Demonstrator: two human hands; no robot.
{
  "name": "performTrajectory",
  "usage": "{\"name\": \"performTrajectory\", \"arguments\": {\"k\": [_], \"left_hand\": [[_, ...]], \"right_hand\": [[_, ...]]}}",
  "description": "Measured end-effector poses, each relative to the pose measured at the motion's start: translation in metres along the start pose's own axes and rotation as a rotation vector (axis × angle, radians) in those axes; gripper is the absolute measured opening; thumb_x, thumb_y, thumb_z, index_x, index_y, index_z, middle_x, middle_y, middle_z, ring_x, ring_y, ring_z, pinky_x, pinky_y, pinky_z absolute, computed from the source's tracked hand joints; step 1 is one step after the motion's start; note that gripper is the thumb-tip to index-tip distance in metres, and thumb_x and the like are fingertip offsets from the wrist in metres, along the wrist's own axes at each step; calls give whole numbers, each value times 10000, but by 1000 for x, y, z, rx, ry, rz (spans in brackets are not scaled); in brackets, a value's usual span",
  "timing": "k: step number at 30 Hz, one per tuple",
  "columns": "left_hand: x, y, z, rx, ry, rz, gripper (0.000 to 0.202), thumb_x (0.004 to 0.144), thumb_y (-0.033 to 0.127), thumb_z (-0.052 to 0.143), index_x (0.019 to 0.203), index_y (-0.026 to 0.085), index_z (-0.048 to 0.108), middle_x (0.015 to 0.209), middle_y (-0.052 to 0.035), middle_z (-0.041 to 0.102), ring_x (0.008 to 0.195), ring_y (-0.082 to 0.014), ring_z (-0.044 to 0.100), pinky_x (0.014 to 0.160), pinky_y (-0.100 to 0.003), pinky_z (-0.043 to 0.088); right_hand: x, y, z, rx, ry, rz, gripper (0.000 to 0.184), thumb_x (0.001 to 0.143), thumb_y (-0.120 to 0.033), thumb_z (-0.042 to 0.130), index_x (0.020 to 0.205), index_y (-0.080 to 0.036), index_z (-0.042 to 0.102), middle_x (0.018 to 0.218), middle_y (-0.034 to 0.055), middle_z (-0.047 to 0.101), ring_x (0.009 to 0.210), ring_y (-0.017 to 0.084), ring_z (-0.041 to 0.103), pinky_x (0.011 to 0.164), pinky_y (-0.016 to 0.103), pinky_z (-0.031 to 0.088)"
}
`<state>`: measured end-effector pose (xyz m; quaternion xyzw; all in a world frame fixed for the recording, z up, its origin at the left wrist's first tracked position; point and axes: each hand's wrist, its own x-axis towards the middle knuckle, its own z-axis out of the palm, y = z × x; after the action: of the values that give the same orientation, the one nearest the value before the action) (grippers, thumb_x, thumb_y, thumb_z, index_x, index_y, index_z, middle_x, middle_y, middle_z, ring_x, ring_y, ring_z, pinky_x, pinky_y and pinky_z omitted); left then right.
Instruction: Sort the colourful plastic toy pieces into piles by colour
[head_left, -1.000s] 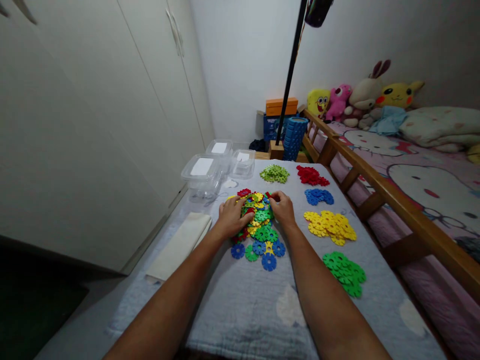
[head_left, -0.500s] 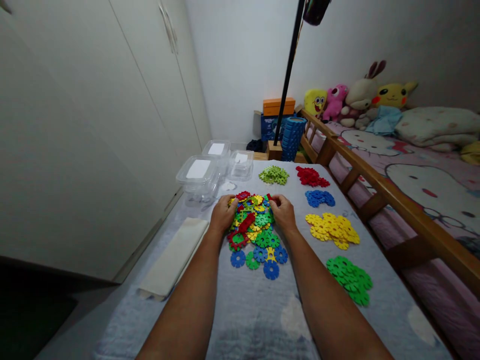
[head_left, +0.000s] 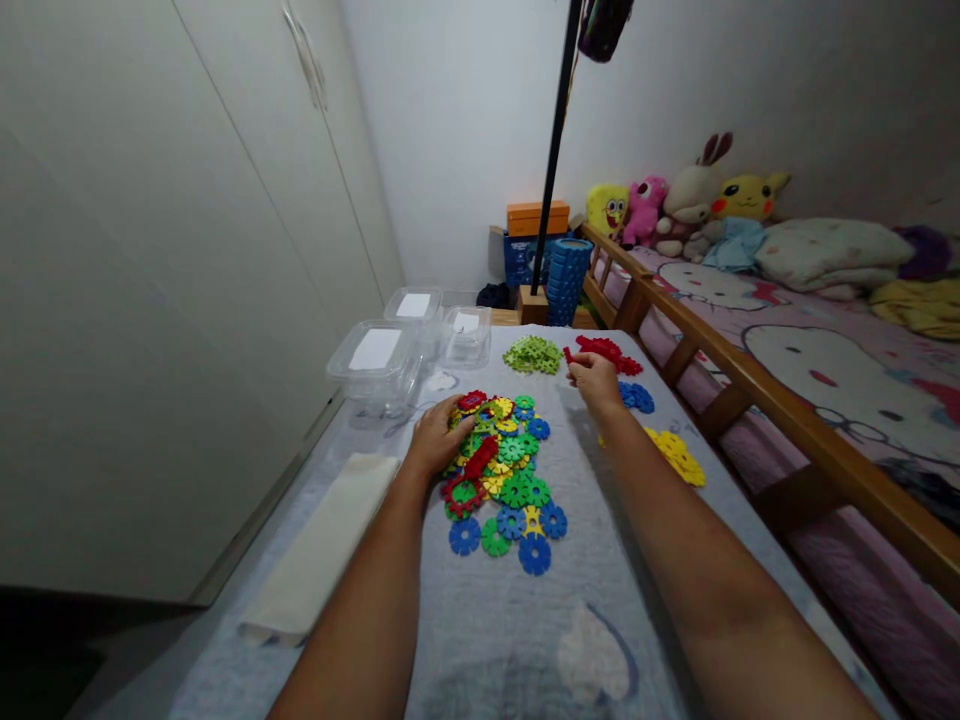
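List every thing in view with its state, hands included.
Left hand, open, on left edge of mixed pile
Right hand, grip shut on a red piece
Mixed pile, heaped, colours mingled
Lime-green pile, heaped
Red pile, heaped
Blue pile, partly hidden
Yellow pile, partly hidden
Clear boxes, white paper on top
Cream cloth, folded
Blue roller, upright
Wardrobe doors, shut

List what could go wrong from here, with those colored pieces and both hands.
1. The red piece sits at the right hand's fingertips, between the light-green pile and the red pile; a slip might drop it among the green.
2. The right forearm crosses in front of the yellow pile; dipping could scatter it.
3. The left hand is at the overlapping mixed pile; a nudge might spread it.
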<state>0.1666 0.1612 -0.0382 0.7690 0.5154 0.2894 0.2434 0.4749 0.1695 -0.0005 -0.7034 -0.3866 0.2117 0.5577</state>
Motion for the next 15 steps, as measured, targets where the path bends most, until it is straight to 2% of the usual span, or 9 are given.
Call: {"name": "performTrajectory", "arguments": {"k": [4, 8, 11, 15], "left_hand": [[1, -3, 0, 11, -14, 31, 503, 888, 474, 567, 1297, 190, 632, 1351, -112, 657, 1268, -296, 579, 1116, -470, 414], [0, 0, 1, 76, 8, 40, 491, 885, 491, 567, 1283, 212, 640, 1329, -105, 669, 1250, -311, 583, 1094, -490, 423], [0, 2, 3, 107, 10, 42, 489, 888, 489, 563, 1280, 208, 640, 1319, -113, 671, 1241, -319, 583, 1087, -501, 421], [0, 0, 4, 111, 25, 48, 456, 884, 474, 573, 1259, 227, 650, 1317, -98, 673, 1230, -309, 584, 1083, -486, 425]], "right_hand": [[54, 15, -46, -267, 224, 7, 131, 683, -152, 625, 796, -148, 692, 752, 49, 706, 680, 164, 633, 628, 245, 479], [92, 38, -84, -473, 316, 71, 78, 691, -149, 661, 755, -142, 705, 750, 74, 715, 710, 186, 641, 655, 266, 476], [107, 49, -91, -499, 314, 86, 51, 704, -140, 661, 730, -138, 705, 732, 80, 707, 694, 187, 639, 649, 276, 472], [117, 55, -85, -532, 293, 90, 51, 700, -122, 661, 685, -147, 702, 646, 62, 669, 674, 195, 634, 652, 286, 475]]}}
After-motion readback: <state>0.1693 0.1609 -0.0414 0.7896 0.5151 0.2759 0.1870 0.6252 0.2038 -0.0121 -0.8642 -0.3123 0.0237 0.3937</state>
